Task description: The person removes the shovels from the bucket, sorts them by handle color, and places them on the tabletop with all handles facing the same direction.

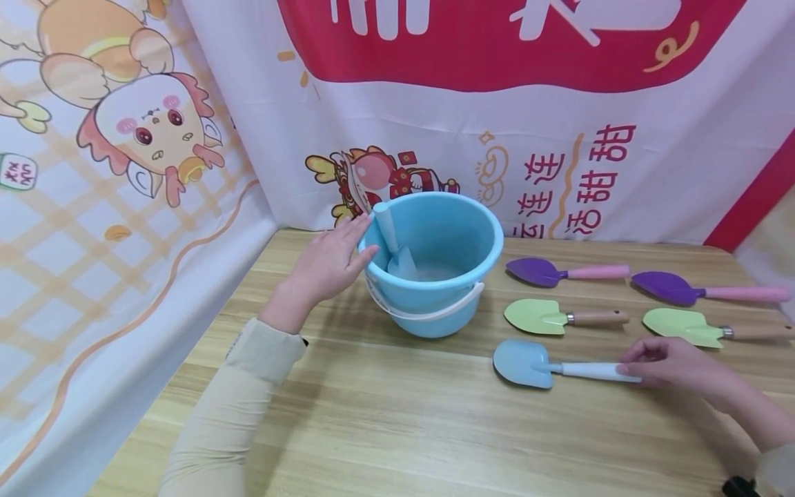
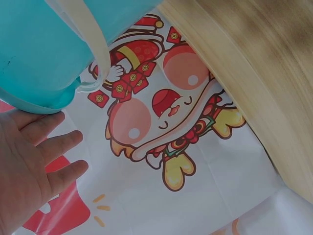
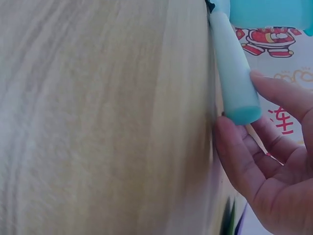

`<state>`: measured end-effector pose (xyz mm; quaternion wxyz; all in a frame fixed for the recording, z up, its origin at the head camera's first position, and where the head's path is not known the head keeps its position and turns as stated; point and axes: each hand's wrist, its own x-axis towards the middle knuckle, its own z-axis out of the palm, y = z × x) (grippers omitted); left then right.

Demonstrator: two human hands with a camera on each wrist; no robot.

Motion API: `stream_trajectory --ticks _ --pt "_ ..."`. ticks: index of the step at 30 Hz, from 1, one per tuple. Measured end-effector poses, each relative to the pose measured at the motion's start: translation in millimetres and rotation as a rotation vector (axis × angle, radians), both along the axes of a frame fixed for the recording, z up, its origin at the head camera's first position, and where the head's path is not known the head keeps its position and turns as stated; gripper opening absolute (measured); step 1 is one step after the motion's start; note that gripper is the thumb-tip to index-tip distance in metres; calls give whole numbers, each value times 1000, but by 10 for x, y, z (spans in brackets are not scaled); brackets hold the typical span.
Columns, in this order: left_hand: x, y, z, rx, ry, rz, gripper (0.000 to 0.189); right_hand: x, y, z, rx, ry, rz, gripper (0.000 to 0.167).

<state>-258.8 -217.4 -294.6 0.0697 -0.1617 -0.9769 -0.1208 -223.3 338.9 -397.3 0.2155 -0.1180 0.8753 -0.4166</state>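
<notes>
On the wooden table stands a light blue bucket (image 1: 435, 304) with a white carrying handle. Inside it, a light blue trowel (image 1: 386, 228) leans with its grip up against the left rim. My left hand (image 1: 335, 257) rests on that rim, fingers straight and thumb spread; the left wrist view shows the fingertips (image 2: 56, 117) right at the bucket's edge. At the right, my right hand (image 1: 673, 366) holds the white handle end of a second blue trowel (image 1: 524, 364) between thumb and fingers. This handle (image 3: 235, 73) sits between the fingertips in the right wrist view.
Behind the held trowel lie two green trowels (image 1: 535, 317) (image 1: 683, 326) with wooden handles. Farther back are two purple trowels (image 1: 537, 272) (image 1: 667, 287) with pink handles. Printed cloth (image 1: 428, 110) hangs behind the table and along its left side.
</notes>
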Motion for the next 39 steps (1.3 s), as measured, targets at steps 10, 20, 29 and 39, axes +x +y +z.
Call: stream_trajectory --ticks 10,20,29,39 --pt "-3 14 5 5 1 -1 68 2 -9 133 61 74 42 28" --pt "9 11 6 12 -7 10 69 -124 66 331 107 144 57 26" --pt "6 16 20 -7 -15 11 69 -254 -36 634 183 173 26 33" --pt "25 20 22 -8 -19 21 69 -292 -315 913 139 291 46 31"
